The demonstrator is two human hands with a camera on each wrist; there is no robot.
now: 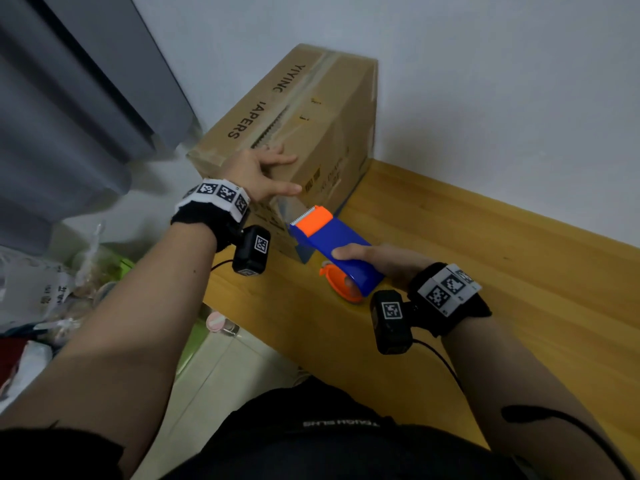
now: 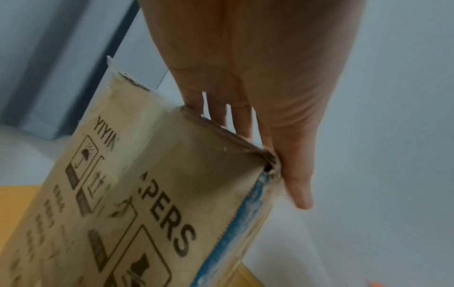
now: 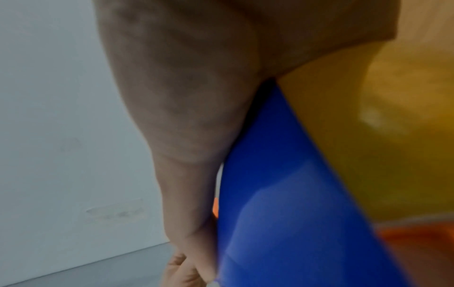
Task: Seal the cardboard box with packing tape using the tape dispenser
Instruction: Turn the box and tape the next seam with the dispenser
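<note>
While the left hand (image 1: 258, 171) lies flat over the near top corner of the cardboard box (image 1: 311, 133), fingers (image 2: 242, 118) straight on the top and thumb spread down the near face, the right hand (image 1: 377, 259) grips the blue tape dispenser (image 1: 332, 244) just beside the box's near end, above the wooden bench (image 1: 485, 271). Its orange toothed head points up at the box, so the dispenser lies nearer the right hand and the box's long centre seam runs away toward the wall. Whether tape already sticks to the near face I cannot tell. The right fingers wrap behind the dispenser, mostly hidden, and both wrist views are blurred.
</note>
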